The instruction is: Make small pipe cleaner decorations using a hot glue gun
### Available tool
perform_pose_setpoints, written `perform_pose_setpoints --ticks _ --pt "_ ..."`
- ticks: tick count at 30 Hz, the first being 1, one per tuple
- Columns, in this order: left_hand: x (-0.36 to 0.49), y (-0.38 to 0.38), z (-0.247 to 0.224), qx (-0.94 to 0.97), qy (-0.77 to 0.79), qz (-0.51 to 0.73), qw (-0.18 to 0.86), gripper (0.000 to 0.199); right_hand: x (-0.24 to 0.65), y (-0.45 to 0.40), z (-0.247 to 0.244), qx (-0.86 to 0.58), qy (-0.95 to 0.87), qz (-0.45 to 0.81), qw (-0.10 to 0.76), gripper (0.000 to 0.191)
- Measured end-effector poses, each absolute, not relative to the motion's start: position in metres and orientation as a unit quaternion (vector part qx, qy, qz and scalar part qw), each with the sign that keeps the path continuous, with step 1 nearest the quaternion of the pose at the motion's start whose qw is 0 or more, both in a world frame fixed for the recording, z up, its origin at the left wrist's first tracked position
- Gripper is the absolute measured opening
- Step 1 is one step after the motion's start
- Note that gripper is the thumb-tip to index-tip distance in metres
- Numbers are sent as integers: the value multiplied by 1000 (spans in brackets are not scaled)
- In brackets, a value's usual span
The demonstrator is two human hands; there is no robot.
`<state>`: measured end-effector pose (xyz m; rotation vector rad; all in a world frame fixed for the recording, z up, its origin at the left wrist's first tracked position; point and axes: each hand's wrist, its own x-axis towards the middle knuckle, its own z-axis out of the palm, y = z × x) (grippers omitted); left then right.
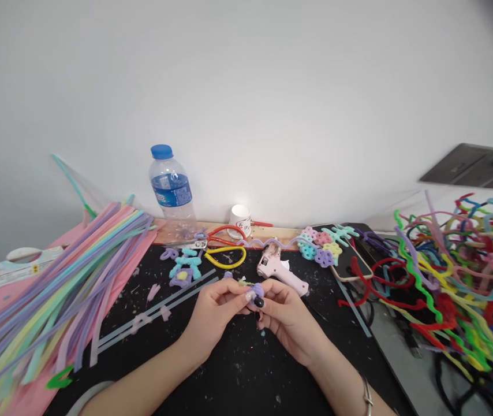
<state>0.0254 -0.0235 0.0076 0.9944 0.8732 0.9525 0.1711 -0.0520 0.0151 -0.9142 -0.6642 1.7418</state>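
Over the middle of the black mat, a small purple fuzzy piece is pinched between both hands. My left hand holds it from the left with thumb and fingers pressed together. On the other side my right hand grips the same piece, its thumb with a dark nail beside it. The fingers partly hide the piece. Just beyond the hands lie a pale pink glue gun, scissors with yellow handles and another pair with red handles.
Pastel pipe cleaners cover the left. A bottle and a paper cup stand near the wall. Glue sticks and a turquoise fuzzy figure lie left; fuzzy flowers, a phone and tangled pipe cleaners lie right.
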Motion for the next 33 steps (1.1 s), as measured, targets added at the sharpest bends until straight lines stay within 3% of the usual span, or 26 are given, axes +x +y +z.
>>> perform_pose_setpoints --ticks 33 --pt "24 -23 9 515 370 431 642 7 175 -54 19 -399 -260 717 509 18"
